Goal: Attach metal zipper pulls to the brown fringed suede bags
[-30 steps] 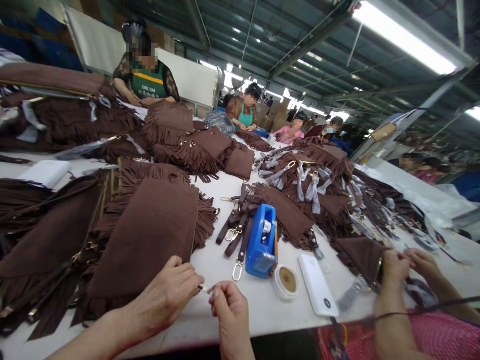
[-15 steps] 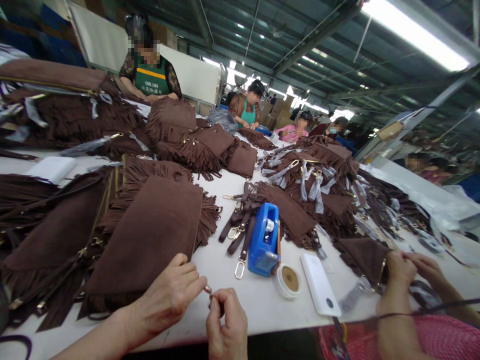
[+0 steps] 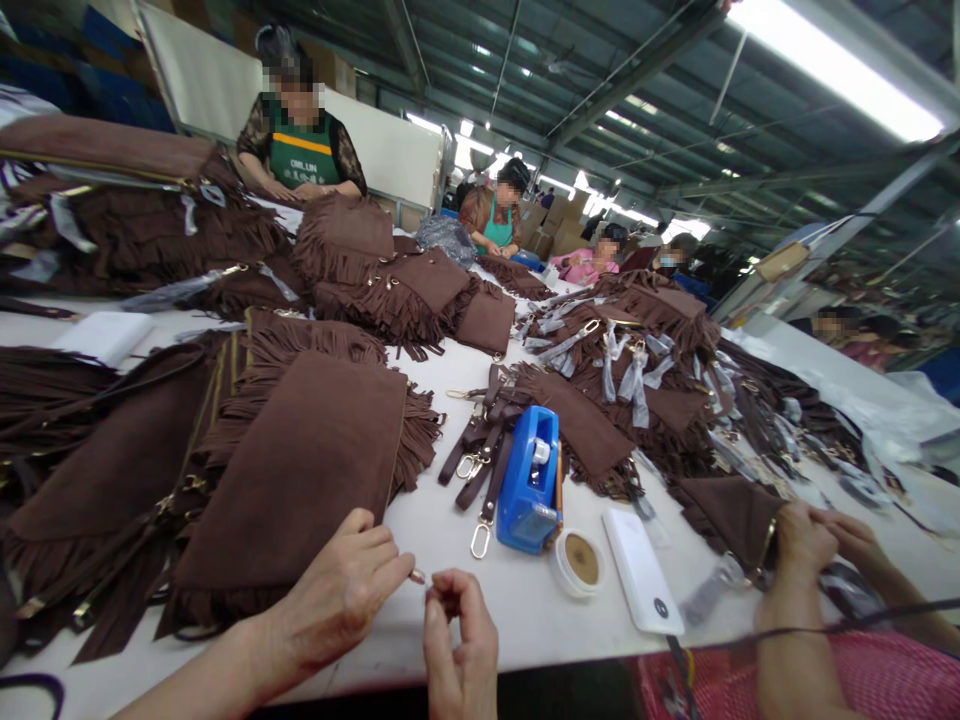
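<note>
Left hand (image 3: 341, 595): bare, no glove, no ring, no watch seen. Left forearm (image 3: 195, 675) bare toward 8 o'clock, no sleeve in view. Right hand (image 3: 459, 650): bare, fingernails short and unpainted, no jewellery seen. Right wrist cut off at 6 o'clock edge; sleeve not visible.

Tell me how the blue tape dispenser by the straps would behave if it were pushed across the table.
The blue tape dispenser sits on a broad flat base on the smooth white table, so it would probably slide, not tip. It looks like rigid plastic. Pushed left, it would likely snag the brown straps beside it.
</note>
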Available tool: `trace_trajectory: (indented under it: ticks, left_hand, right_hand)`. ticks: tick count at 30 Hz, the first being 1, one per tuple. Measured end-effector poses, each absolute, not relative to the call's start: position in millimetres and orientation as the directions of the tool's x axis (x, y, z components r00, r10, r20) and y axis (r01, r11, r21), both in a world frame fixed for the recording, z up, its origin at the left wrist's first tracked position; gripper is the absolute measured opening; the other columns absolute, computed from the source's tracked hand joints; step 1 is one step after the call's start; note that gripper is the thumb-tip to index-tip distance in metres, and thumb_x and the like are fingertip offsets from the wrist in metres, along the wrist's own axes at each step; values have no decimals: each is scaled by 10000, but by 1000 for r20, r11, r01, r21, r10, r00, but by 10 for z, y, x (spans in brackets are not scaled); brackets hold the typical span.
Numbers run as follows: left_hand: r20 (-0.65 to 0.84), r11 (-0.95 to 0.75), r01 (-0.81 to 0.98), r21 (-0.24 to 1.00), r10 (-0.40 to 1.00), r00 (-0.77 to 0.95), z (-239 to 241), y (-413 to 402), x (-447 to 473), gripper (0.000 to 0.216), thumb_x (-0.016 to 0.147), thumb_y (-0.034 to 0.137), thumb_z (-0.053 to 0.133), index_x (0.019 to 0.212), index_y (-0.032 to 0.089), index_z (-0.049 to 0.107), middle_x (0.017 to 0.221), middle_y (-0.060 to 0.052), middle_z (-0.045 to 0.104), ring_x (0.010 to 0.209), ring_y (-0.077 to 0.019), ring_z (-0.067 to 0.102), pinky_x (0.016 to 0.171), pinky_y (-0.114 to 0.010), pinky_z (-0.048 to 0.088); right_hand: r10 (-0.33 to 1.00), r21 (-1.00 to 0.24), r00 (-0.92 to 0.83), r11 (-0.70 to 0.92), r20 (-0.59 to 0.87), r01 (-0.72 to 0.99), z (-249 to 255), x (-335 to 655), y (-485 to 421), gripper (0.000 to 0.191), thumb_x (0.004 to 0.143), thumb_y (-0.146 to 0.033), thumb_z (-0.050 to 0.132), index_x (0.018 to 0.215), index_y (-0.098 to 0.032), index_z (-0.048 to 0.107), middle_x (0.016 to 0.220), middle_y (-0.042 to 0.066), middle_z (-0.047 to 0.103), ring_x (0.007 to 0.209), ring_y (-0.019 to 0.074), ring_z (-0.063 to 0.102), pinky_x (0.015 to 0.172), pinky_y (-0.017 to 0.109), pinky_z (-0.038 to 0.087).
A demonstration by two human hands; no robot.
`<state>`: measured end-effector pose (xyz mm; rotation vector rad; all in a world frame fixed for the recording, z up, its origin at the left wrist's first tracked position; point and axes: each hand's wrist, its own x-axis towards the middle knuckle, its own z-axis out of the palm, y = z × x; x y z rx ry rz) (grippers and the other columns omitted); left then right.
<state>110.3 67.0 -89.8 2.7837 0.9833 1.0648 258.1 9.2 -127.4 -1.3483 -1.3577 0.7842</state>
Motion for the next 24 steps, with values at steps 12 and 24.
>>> trace_trajectory:
  ticks: [12, 24]
  left_hand:
    - [604, -810, 547, 211, 548, 578, -898, 678, 1098, 429, 959, 166, 225, 652, 167, 524, 533, 25, 498, 535, -128, 393, 610, -308, 211]
    - [531, -842, 487, 232, 530, 662, -891, 643, 1044, 440, 947, 125, 182, 616, 169, 468, 537, 25, 478, 531, -122, 390, 613, -303, 216]
  right_hand:
    - [948, -896, -1, 302, 319, 326, -1266, 2626, 242, 142, 887, -186, 439, 798, -213, 547, 753, -4, 540, 716, 119, 519, 649, 227, 401]
    - [986, -982, -46, -163, -160, -92, -1282, 2568, 330, 237, 777, -399, 499, 667, -198, 440, 588, -51, 375, 549, 106, 334, 536, 246, 289]
